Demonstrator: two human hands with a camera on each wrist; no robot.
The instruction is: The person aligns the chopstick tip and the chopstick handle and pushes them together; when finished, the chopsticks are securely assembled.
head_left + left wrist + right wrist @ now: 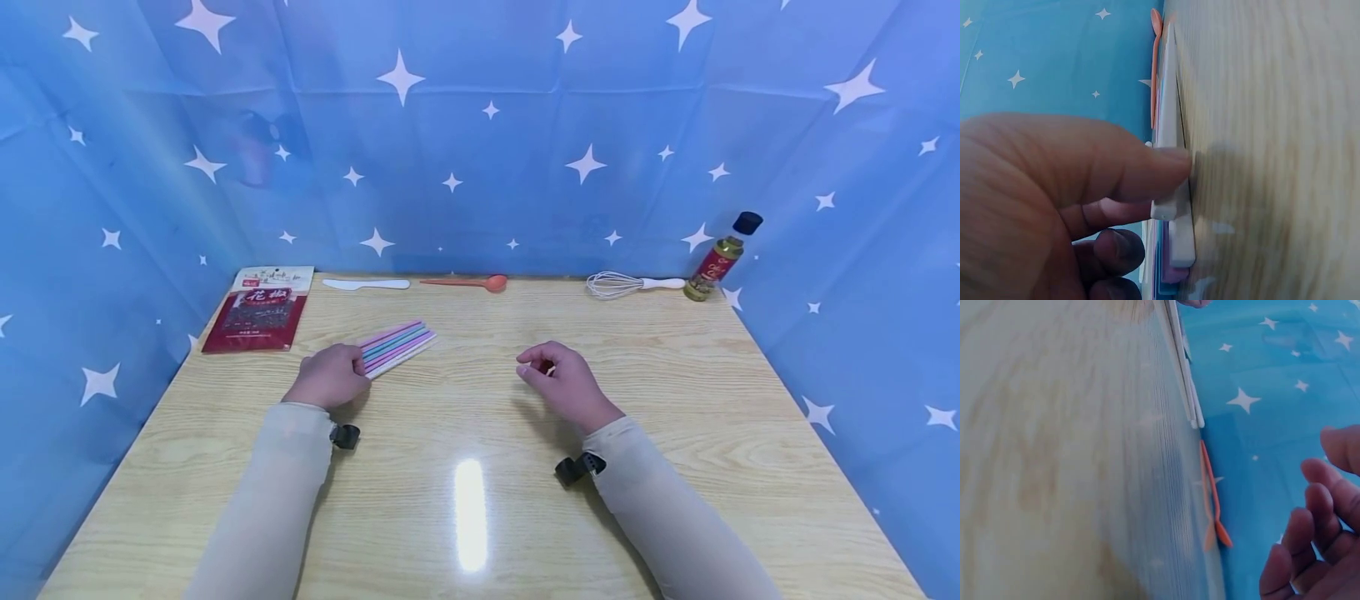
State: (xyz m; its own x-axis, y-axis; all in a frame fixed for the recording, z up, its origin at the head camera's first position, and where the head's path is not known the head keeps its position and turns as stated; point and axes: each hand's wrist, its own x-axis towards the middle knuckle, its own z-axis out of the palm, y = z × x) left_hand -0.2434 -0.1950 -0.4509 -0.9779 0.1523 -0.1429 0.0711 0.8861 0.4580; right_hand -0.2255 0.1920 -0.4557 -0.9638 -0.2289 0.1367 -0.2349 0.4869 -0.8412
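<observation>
Several coloured chopsticks (401, 346) in pink, teal, purple and white lie side by side on the table, left of centre. My left hand (330, 377) is over their near left ends. In the left wrist view its thumb lies on the thick square end of a white chopstick (1166, 125), with a finger behind, pinching it. Another white chopstick end (1182, 244) sits just beside it. My right hand (564, 385) hovers over the table to the right, fingers loosely curved and nothing held. The right wrist view shows those fingers apart from the chopsticks (1179, 362).
Along the back edge lie a white knife (366, 284), an orange spoon (491, 283) and a whisk (622, 284). A red seasoning packet (258, 312) is at the back left. An oil bottle (716, 265) stands at the back right. A starry blue curtain (480, 150) surrounds the table (675, 375).
</observation>
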